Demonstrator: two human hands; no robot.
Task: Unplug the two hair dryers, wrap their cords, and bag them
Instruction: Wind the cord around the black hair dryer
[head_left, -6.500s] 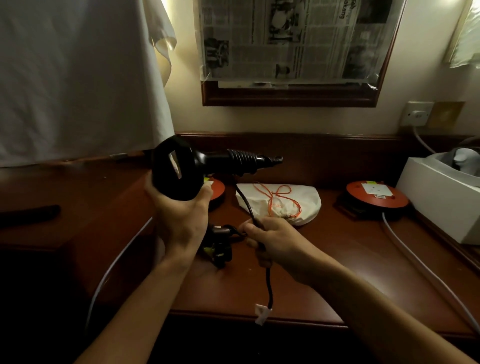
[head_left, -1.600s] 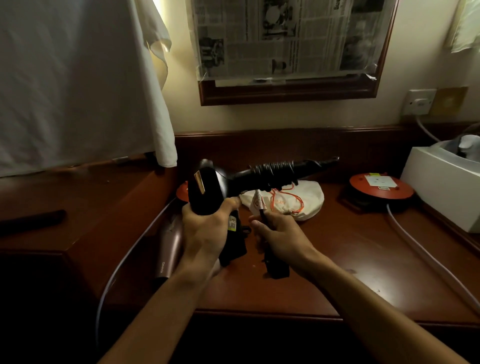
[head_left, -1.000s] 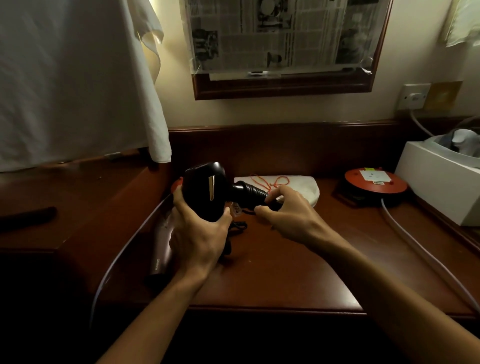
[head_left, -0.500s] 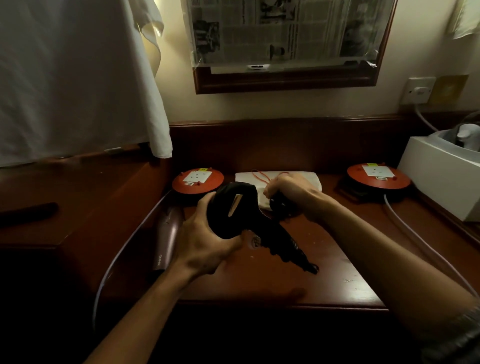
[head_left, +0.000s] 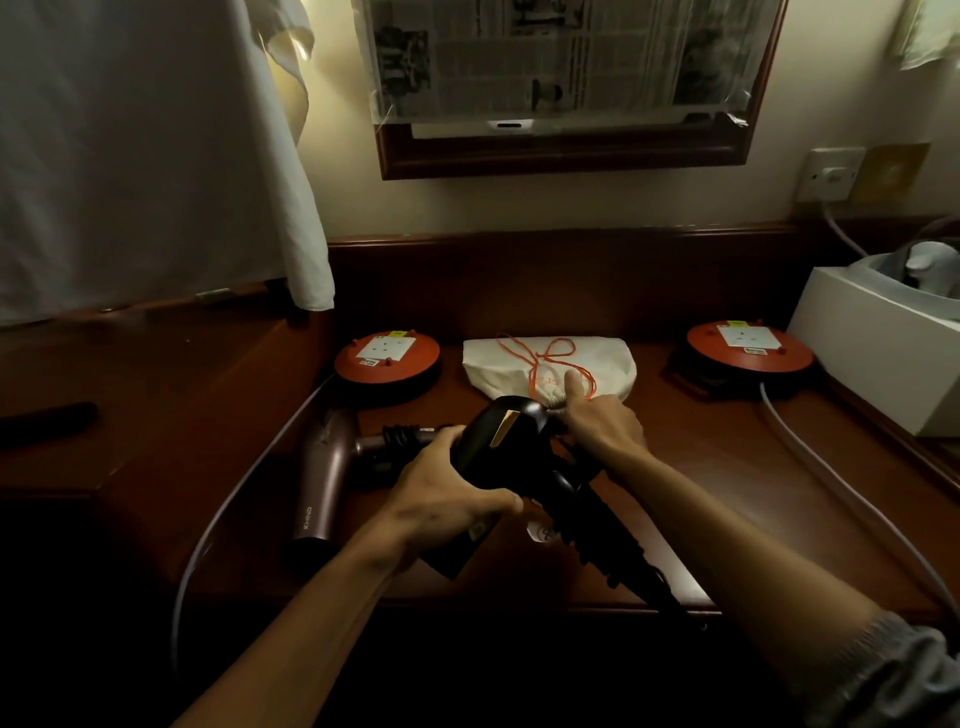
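Black dryer (head_left: 511, 447) swung handle-down since; left hand (head_left: 447, 501), right hand (head_left: 600, 428) both clasp it (above desk).

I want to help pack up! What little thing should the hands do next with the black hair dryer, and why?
Probably set the black hair dryer down and pull open the white drawstring bag. Both the left hand and right hand are on the dryer, its cord looks wound on the handle, and the bag lies flat just behind, its orange string loose.
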